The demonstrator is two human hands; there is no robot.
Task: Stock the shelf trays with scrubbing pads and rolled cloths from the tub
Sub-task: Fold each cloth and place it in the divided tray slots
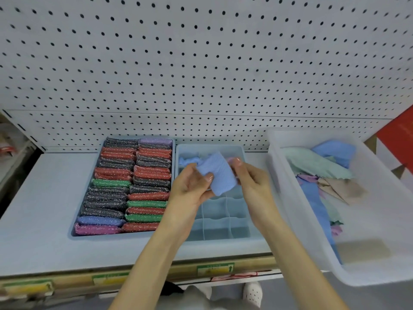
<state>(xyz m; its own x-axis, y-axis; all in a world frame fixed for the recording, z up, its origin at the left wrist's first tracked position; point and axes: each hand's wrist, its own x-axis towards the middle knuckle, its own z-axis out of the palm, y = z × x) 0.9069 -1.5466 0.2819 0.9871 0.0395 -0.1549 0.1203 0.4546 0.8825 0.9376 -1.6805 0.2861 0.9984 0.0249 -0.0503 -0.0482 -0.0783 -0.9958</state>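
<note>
A white pegboard (201, 63) backs a pale blue-grey shelf (40, 209). At centre left of the frame, a blue tray (100, 236) is packed with two rows of glittery scrubbing pads (125, 186) standing on edge, so that half of the job looks done.

Just right of it sits a divided tray (223, 229). Only its upper-left compartment holds anything, a rolled blue cloth (187, 161). Above this tray, the left hand (190, 189) curls round the near end of a second roll (221, 175), thumb pressed on top. The right hand (252, 182) pinches the far end with bent fingers.

At the right, a translucent tub (368, 271) holds loose cloths (324, 166) and seems to overhang the shelf's front edge.

The main risk is that the soft roll springs open once either grip eases, and then bulges over the thin dividers. The roll is also tilted, so it could catch on a divider and land across two compartments. A careless reach to the right might nudge the tub.
</note>
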